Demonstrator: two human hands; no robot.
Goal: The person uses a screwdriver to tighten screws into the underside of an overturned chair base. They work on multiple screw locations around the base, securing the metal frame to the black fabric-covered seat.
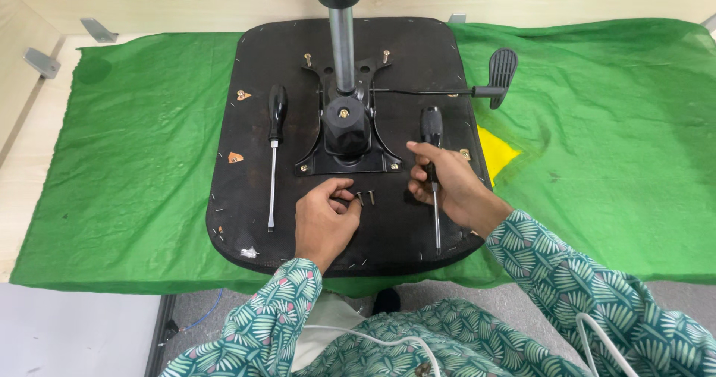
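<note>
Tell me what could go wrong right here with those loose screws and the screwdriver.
The loose screws stand unsecured by the left hand; a nudge could roll them off the seat base. The right hand grips a screwdriver whose tip points toward the person, so a slip might jab.

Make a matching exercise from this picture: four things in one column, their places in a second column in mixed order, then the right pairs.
Things:
1. left hand
2. right hand
3. free screwdriver
4. lever paddle

Places:
A. past the seat's right edge, over the green cloth
B. lying alone on the left part of the black seat base
C. around a black-handled screwdriver
D. at the loose screws near the seat's front edge

Pairs: 1-D, 2-C, 3-B, 4-A
</note>
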